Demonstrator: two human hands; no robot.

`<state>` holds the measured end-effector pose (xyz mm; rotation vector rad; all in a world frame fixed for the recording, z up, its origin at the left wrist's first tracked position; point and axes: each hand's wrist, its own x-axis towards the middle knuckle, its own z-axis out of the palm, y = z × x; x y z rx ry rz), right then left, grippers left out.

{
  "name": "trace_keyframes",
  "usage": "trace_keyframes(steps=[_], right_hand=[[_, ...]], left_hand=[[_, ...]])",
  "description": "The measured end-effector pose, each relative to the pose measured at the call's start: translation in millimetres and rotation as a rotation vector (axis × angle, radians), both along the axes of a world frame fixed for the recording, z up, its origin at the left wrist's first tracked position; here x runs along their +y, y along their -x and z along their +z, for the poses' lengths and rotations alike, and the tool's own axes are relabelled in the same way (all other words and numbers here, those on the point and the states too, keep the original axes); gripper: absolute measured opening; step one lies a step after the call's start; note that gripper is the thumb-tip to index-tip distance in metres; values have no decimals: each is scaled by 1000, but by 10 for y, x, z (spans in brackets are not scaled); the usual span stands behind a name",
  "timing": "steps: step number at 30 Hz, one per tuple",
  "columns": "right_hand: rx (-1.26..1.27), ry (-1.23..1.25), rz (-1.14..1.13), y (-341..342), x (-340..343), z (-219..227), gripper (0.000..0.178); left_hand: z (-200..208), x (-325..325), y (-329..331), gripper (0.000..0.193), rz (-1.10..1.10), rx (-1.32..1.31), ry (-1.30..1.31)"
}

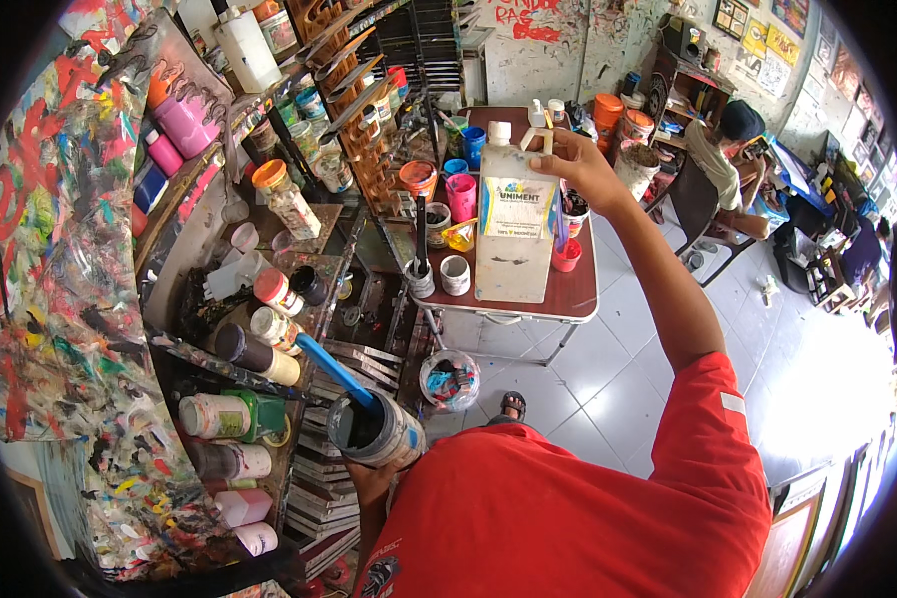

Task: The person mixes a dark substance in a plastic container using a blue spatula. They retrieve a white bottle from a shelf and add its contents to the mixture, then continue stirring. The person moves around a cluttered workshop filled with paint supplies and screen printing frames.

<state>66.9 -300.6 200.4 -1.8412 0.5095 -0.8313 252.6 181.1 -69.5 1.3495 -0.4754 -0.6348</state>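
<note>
My right hand [575, 169] is closed on the handle of a tall whitish plastic jug [513, 264] with a white cap and a printed label. The jug is upright at the small table's front edge; whether its base touches the tabletop I cannot tell. Low at the left, my left hand [377, 480] grips a paint-stained tub [401, 439] from underneath, its fingers partly hidden. Dark grey contents show inside the tub, which tilts a little. A blue stirring stick [334, 371] leans out over its rim.
Paint pots, a pink cup [461, 197] and a red cup [566, 255] crowd the brown table [586, 289]. Paint bottles line the shelf [334, 224] at left. A waste bucket [449, 381] stands on the tiled floor. Another person [723, 164] sits at the far right.
</note>
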Motion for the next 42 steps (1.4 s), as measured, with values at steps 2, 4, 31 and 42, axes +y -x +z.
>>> trace_keyframes(steps=[2, 4, 31, 42], right_hand=[[3, -9, -2, -2, -24, -24, 42], [8, -2, 2, -9, -32, -29, 42], [1, -27, 31, -105, 65, -17, 43], [22, -45, 37, -115, 21, -85, 42]], left_hand=[[13, -2, 3, 106, -4, -18, 4], [14, 2, -2, 106, -11, -39, -1], [-74, 29, 4, 99, 55, -113, 80], [-143, 70, 1, 100, 77, -85, 76]])
